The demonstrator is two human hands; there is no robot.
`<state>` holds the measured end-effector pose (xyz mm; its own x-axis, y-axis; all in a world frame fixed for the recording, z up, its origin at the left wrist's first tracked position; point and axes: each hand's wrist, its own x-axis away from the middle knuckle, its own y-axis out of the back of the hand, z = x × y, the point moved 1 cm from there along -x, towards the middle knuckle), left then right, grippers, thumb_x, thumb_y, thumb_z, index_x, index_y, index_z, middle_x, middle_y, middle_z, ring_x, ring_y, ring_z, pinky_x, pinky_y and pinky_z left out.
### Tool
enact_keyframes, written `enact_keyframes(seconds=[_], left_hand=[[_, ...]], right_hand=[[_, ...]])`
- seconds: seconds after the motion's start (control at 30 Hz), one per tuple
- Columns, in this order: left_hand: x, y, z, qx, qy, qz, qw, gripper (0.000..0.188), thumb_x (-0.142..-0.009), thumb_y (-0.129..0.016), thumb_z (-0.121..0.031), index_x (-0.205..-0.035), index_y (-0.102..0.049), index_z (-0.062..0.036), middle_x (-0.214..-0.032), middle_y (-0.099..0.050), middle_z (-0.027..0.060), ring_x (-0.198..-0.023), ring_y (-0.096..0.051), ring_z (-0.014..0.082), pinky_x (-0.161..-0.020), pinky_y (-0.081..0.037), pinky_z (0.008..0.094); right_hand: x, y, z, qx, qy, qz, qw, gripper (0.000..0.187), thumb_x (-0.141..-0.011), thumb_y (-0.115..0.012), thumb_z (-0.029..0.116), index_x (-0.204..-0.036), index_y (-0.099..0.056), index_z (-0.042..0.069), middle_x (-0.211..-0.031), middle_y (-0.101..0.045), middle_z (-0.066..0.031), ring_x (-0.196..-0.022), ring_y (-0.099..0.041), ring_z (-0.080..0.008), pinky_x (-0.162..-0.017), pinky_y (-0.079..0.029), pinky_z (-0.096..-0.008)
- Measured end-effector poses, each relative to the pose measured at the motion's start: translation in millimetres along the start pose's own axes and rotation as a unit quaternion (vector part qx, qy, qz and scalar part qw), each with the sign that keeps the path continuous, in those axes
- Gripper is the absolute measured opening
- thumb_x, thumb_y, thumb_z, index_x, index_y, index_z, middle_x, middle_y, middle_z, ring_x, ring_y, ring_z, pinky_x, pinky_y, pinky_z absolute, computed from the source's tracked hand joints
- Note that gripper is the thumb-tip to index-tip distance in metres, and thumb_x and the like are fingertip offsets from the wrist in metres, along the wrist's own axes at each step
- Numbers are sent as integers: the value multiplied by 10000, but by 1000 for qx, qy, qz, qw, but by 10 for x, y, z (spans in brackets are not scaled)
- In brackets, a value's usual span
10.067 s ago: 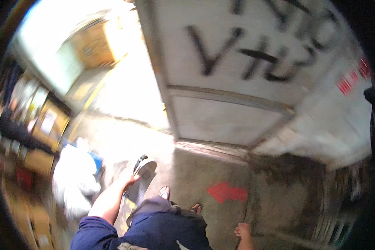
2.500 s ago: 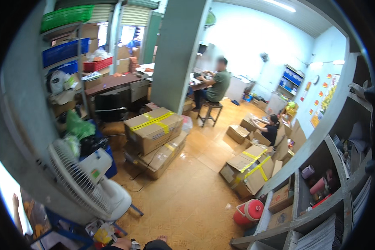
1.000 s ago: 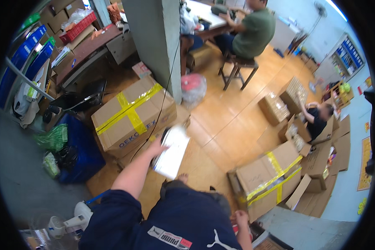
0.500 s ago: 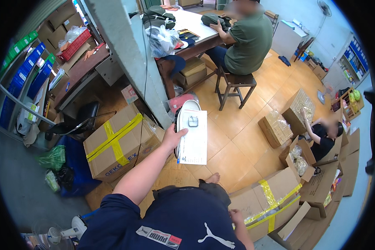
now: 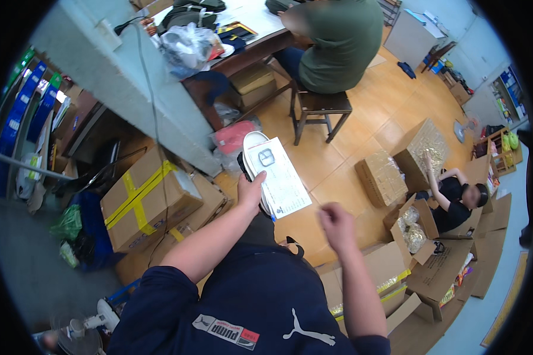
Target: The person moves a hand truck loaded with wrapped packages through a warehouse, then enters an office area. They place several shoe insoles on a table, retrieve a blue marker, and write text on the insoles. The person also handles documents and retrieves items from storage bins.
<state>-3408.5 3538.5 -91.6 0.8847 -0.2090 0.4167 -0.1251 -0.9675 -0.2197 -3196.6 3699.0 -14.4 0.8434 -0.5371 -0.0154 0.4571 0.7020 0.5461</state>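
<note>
My left hand (image 5: 251,190) is closed on a sheet of white printed paper (image 5: 287,192), thumb on top. Beneath the paper is a flat white thing with a rounded end and a dark edge (image 5: 255,139); its kind I cannot make out. A grey, buckle-like rounded square (image 5: 266,157) shows on the paper's upper part; whether it lies there or is printed is unclear. A small blue tip (image 5: 273,218) pokes out at the lower edge. My right hand (image 5: 339,228) is raised to the right of the paper, apart from it. Its fingers are curled, slightly blurred, with nothing visible in them.
Taped cartons stand at left (image 5: 139,207) and right (image 5: 373,272). A person in green sits on a stool (image 5: 323,103) at a table (image 5: 243,53). Another person (image 5: 450,195) sits low among open boxes (image 5: 411,228). A pillar (image 5: 130,89) and fan (image 5: 80,334) are at left.
My right hand has risen from beside my hip toward the paper. The paper has tilted and shifted slightly left and up, still in my left hand. My view has turned and moved forward.
</note>
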Motion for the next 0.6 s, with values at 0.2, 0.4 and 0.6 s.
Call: enact_keyframes(seconds=[0.2,0.4,0.6], left_hand=[[-107,-922,46,82,39,63,994,457,-876,-686,-129,-1205,-416,39,-1145,-603,188,-998,-622,255,-855,-512,361],[-562,-1505,-245,118,68,128,982,401,-934,-628,-198,-1223,-451,17,-1158,-595,153,-1040,-599,222,-898,-486,354],[-1371,-1753,-547,112,106,164,974,369,-967,-587,-255,-1204,-497,15,-1129,-624,127,-1023,-592,183,-894,-460,315]], right_hand=[[-816,-270,990,338,-8,107,935,317,-810,-715,254,-970,-585,14,-877,-628,-146,-768,-683,-320,-684,-551,-409],[-1715,-205,896,367,-135,165,905,258,-861,-625,246,-945,-606,3,-881,-660,-200,-825,-683,-349,-734,-544,-442],[-2368,65,1107,218,-218,256,916,245,-861,-562,184,-986,-631,-14,-874,-671,-233,-842,-673,-386,-774,-521,-461]])
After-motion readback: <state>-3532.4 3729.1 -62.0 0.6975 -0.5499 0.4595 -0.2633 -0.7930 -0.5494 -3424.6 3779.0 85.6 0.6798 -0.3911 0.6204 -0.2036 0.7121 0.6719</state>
